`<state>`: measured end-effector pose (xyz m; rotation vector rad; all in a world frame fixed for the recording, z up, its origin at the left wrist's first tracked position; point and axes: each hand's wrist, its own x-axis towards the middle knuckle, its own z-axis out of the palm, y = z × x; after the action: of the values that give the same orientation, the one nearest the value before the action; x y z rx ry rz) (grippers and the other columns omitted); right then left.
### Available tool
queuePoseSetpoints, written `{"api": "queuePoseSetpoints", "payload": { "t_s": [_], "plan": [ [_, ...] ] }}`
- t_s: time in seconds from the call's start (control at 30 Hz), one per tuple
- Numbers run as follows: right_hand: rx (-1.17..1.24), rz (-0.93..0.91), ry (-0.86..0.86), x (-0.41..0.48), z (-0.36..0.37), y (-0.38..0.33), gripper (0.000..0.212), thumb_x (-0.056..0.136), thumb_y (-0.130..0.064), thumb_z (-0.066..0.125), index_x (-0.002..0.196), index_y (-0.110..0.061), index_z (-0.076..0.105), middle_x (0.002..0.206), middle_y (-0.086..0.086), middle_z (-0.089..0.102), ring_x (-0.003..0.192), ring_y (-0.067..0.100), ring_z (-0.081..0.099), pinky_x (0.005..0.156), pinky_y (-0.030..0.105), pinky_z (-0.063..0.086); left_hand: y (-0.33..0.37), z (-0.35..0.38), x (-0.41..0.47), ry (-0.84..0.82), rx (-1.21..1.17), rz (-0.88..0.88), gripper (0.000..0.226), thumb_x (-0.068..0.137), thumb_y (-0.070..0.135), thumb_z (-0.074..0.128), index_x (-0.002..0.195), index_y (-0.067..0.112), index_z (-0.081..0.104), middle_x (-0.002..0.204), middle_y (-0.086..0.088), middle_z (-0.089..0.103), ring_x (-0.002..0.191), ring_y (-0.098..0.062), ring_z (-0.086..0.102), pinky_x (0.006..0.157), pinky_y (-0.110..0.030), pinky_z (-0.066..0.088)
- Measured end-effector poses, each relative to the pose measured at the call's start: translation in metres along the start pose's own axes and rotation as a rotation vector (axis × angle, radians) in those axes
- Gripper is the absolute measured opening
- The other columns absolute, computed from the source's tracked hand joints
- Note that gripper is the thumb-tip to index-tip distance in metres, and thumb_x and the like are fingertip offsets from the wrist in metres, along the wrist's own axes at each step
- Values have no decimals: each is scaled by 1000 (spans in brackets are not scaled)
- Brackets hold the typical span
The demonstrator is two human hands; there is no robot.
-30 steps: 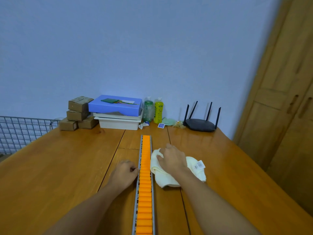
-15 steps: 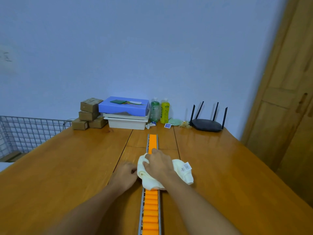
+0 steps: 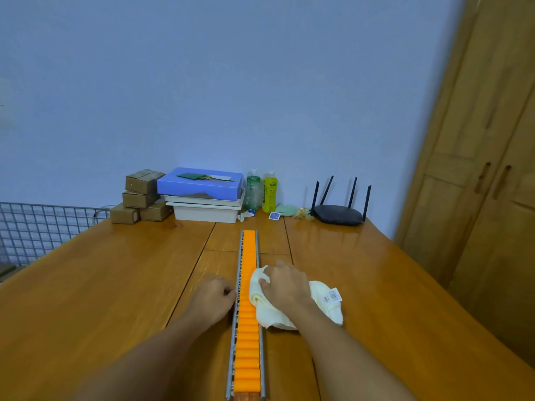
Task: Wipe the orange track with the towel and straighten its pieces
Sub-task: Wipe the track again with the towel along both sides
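A long orange track [image 3: 248, 337] of small rollers in a grey metal rail runs down the middle of the wooden table [image 3: 101, 285], away from me. My right hand [image 3: 285, 286] grips a bunched cream towel [image 3: 324, 302] against the track's right edge, the cloth overlapping the rollers a little. My left hand [image 3: 212, 298] is curled into a fist and rests against the rail's left side, level with the right hand. Whether it pinches the rail is hidden.
At the table's far edge stand brown cardboard boxes [image 3: 139, 196], a blue box on white trays [image 3: 202, 195], two bottles [image 3: 262, 191] and a black router [image 3: 337, 209]. A wire grid [image 3: 31, 227] lies left, a wooden wardrobe [image 3: 477, 183] right.
The right hand carried the towel onto the track and then back off to its right edge. The left hand stayed beside the rail.
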<state>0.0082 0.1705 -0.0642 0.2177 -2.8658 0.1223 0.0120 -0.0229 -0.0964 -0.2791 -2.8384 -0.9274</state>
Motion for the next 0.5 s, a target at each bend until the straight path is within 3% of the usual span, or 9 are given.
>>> {"api": "queuePoseSetpoints", "payload": {
  "t_s": [0.23, 0.33, 0.5],
  "plan": [
    [42, 30, 26, -11, -8, 3, 43, 104, -47, 45, 138, -26, 61, 123, 3, 57, 107, 24, 59, 75, 34, 46, 0, 0, -11, -1, -40, -14, 17, 99, 33, 63, 88, 24, 72, 84, 5, 69, 81, -11, 64, 73, -31, 54],
    [98, 39, 42, -13, -15, -7, 42, 103, -48, 46, 136, -28, 62, 124, 4, 57, 109, 26, 59, 81, 37, 50, 0, 0, -15, -1, -52, -9, 15, 98, 33, 65, 87, 25, 72, 83, 7, 68, 80, -9, 64, 68, -24, 51],
    [100, -31, -4, -24, -11, -27, 43, 103, -51, 46, 137, -31, 62, 122, 3, 57, 110, 27, 59, 84, 39, 48, -3, 3, -23, 3, -63, -10, 29, 96, 21, 63, 68, 19, 64, 71, -2, 66, 64, -14, 56, 59, -34, 44]
  ]
}}
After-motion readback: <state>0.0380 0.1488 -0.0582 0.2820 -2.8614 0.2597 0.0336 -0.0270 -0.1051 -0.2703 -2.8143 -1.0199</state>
